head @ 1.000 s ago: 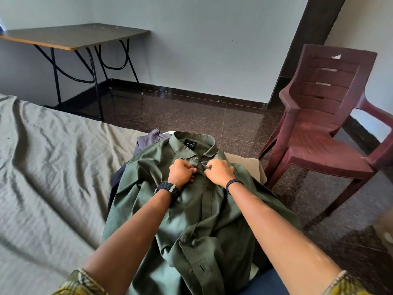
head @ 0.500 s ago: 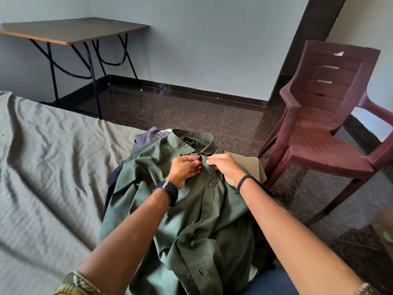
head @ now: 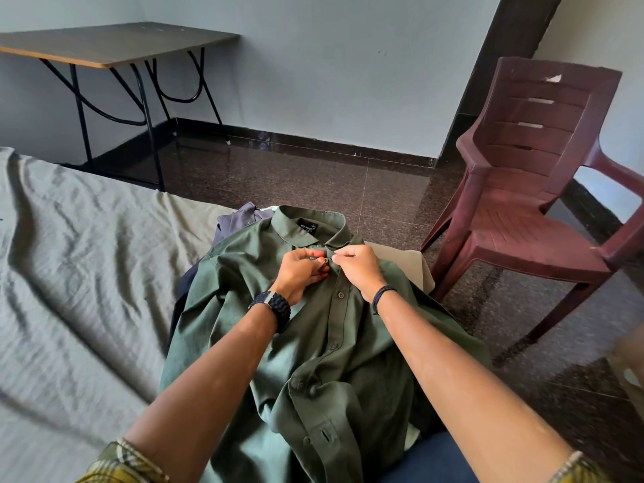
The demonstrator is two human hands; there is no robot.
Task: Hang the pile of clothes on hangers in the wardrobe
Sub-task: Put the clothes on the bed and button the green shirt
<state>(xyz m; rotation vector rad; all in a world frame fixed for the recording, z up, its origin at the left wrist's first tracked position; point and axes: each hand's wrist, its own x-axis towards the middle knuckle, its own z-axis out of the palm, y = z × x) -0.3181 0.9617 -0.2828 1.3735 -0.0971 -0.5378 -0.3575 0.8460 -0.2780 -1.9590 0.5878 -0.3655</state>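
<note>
- The green shirt lies face up on top of the pile of clothes at the near right edge of the bed, collar toward the far side.
- The left hand pinches the placket just below the collar; the right hand pinches the opposite edge at the top button, fingers curled on the cloth.
- The shirt looks light, soft and limp; it will likely sag and crease wherever it is unsupported.
- Best hold, I judge: the collar or shoulder seams, where the fabric is stiffest.
- No hanger or wardrobe is in view; a brown chair stands to the right.
</note>
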